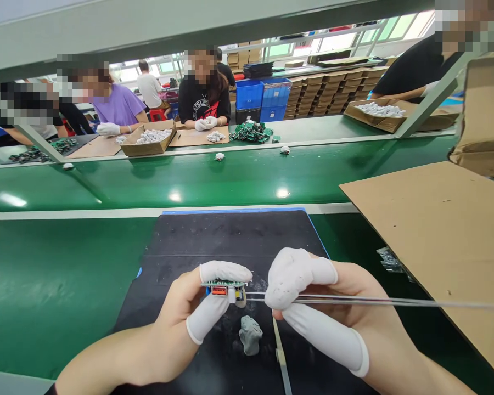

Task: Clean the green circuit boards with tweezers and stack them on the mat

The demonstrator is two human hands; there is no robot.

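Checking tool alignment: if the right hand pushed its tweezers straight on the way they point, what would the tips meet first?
Probably the small green circuit board pinched in the left hand; the right hand's thin metal tweezers point at its end, though depth is unclear.

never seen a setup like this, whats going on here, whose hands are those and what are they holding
There is only one picture, taken by a camera worn on a person's head, looking forward and down, so the two bare hands at the bottom are that person's own. Some fingers wear white finger covers. The left hand pinches a small circuit board with an orange port. The right hand holds thin metal tweezers, tips right at the board. Under the hands lies a black mat with a grey lump of putty on it. Cardboard lies to the right. Beyond runs a green conveyor belt, with other people seated at its far side beside boxes of white parts.
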